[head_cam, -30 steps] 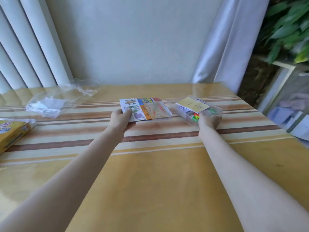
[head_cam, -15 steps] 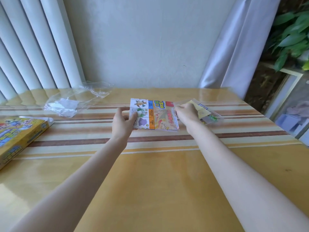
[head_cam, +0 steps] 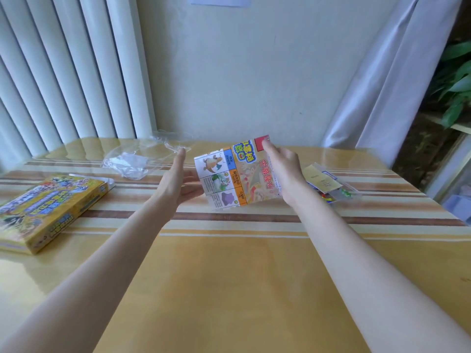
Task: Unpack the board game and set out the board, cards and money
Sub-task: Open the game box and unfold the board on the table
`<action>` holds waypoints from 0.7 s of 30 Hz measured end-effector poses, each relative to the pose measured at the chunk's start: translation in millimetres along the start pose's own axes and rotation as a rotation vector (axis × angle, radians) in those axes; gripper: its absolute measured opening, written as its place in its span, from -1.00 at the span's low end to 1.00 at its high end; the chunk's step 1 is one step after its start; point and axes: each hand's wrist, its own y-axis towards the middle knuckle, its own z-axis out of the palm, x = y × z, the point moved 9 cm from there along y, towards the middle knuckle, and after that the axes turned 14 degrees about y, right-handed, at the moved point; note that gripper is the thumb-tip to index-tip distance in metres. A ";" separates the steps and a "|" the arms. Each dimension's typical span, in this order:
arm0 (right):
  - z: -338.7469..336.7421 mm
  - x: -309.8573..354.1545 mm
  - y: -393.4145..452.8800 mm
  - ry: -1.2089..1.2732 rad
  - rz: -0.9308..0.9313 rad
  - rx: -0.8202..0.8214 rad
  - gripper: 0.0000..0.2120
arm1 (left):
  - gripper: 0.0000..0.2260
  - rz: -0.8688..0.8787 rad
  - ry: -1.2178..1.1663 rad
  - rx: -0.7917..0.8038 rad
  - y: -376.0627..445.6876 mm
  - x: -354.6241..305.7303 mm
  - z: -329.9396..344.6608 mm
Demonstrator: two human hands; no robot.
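Note:
The folded game board [head_cam: 237,174], printed with coloured squares and creatures, is lifted off the table and tilted up toward me. My right hand [head_cam: 283,171] grips its right edge, index finger stretched along the top. My left hand [head_cam: 181,182] is beside the board's left edge with straight fingers, its fingertips touching the lower left corner. The clear plastic case [head_cam: 334,187] with yellow cards and small coloured pieces lies on the table just right of my right hand. The yellow game box [head_cam: 46,207] lies at the left.
A crumpled clear plastic bag [head_cam: 137,159] lies at the back left of the striped wooden table [head_cam: 229,276]. Vertical blinds and a wall stand behind, a curtain and green plant at the right beyond the table edge.
My right hand left the plastic case and took the board's right edge. The board rose from flat on the table to tilted in the air, and my left hand opened beside it.

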 end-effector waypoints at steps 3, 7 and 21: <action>5.3 4.7 -2.9 0.077 0.086 0.049 -0.25 | -0.42 -0.020 -0.110 0.062 1.8 -3.5 0.6; 14.6 8.4 -10.9 0.110 0.170 0.167 -0.42 | -0.61 -0.042 -0.093 0.125 2.8 -6.3 8.2; 34.9 -5.6 -34.8 -0.046 0.035 0.365 -0.78 | -0.89 0.018 -0.226 0.200 -16.2 -14.2 -9.6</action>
